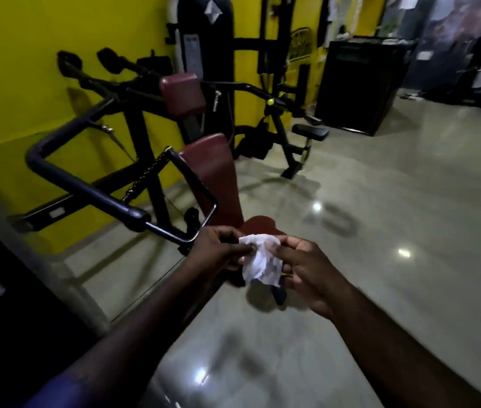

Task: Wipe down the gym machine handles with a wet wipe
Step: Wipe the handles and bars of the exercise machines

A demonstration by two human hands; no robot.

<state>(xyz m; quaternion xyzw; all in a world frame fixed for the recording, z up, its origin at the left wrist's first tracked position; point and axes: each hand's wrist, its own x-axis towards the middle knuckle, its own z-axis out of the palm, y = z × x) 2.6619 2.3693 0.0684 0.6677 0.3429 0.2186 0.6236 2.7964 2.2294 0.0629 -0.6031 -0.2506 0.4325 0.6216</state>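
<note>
White wet wipe (260,262) pinched between both hands, hanging downward, seemingly crumpled, black handle (86,188) left.

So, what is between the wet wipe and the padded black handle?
In the head view, only the thin metal loop separates the wet wipe from the padded black handle.

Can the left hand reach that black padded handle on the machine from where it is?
Probably yes. The left hand is pinching the wet wipe together with the right hand, just to the right of the black padded handle. Nothing visible sits between them, so the way looks free.
</note>
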